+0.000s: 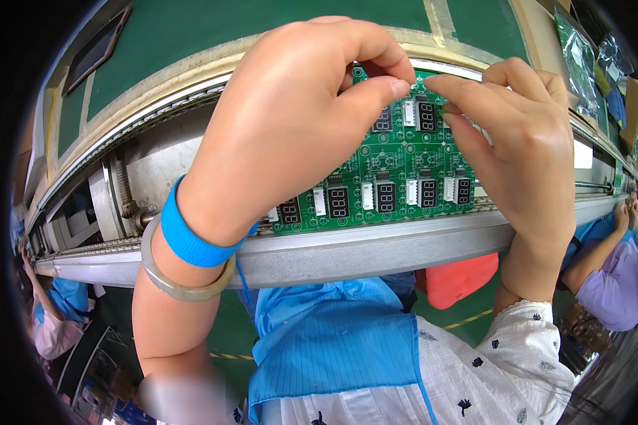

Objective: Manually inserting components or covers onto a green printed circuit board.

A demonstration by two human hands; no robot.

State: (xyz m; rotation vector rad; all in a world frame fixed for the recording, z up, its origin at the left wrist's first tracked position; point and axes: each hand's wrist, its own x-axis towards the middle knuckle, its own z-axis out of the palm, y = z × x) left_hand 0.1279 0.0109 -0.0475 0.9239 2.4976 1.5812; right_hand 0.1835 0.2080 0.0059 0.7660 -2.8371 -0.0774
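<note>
A green circuit board panel (404, 159) lies across the rails of a conveyor, with repeated black digit displays (385, 197) and white connectors (367, 196). My left hand (305, 99) reaches over the panel's left part and hides some of it. Its thumb and index finger are pinched together at the far edge; whatever lies between them is too small to name. Right beside that pinch is the index fingertip of my right hand (521, 120), close to the panel's surface. The right thumb is lower, apart from that finger, and nothing shows between them.
A metal rail (376, 255) runs along the near side. Beyond the conveyor is a green work surface (213, 49) with a dark flat frame (97, 51). Clear plastic bags (578, 64) lie at far right. Other people (609, 276) work on both sides.
</note>
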